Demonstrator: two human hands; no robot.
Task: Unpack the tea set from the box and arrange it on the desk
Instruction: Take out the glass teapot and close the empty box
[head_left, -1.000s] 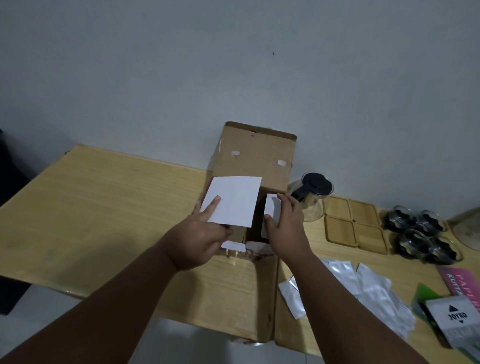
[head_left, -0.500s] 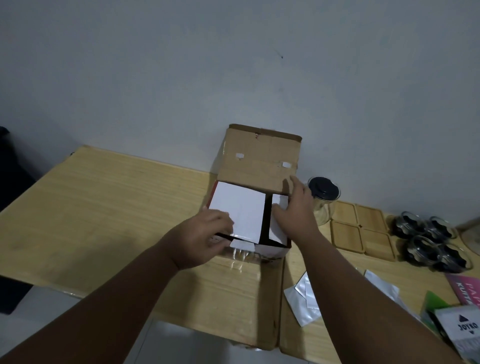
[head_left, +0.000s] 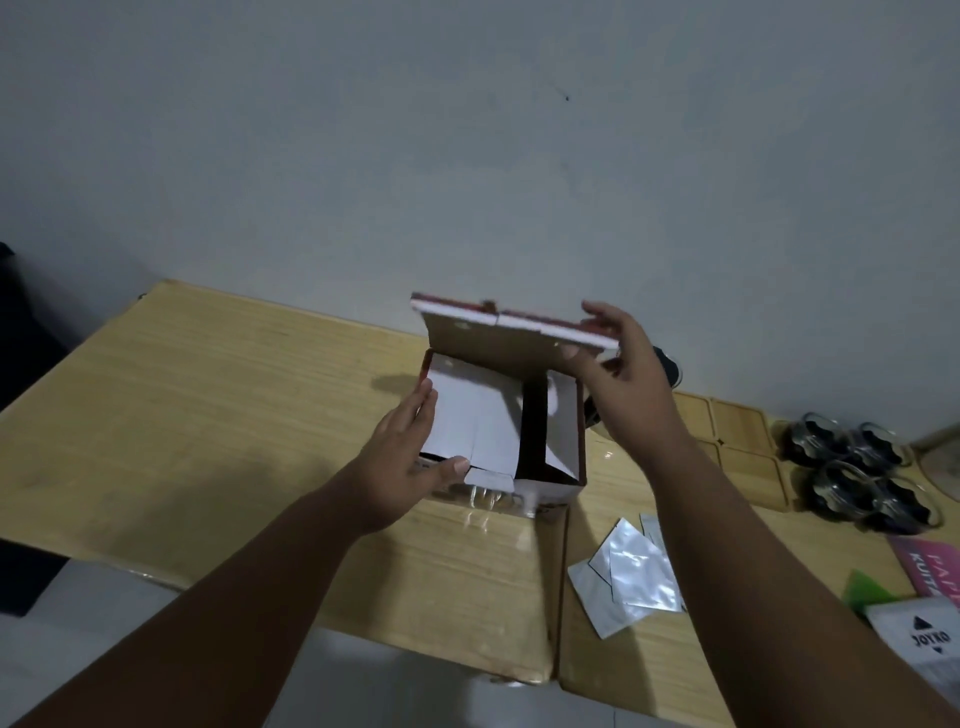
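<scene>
Our wooden worktop (head_left: 208, 415) fills the lower half of the frame, under a plain grey wall. At its centre stands the box (head_left: 558, 470), open, its white inner flaps folded in and its lid (head_left: 511, 332) raised. Our right hand (head_left: 621, 382), just right of centre, has its grip pinched on the lid's right end, thumb beneath and fingers above. Our left hand (head_left: 413, 460) lies flat against the box's left side, fingers spread wide, thumb on the near flap, clasping nothing. At the right edge sit four dark glass cups (head_left: 857, 467) beside four wooden coasters (head_left: 737, 441). Silver foil sachets (head_left: 626, 577) lie lower right. In the lower right corner a white packet (head_left: 922, 639) reads "JOYKO"; a pink one (head_left: 932, 569) above it shows "KUITA", cut off.
</scene>
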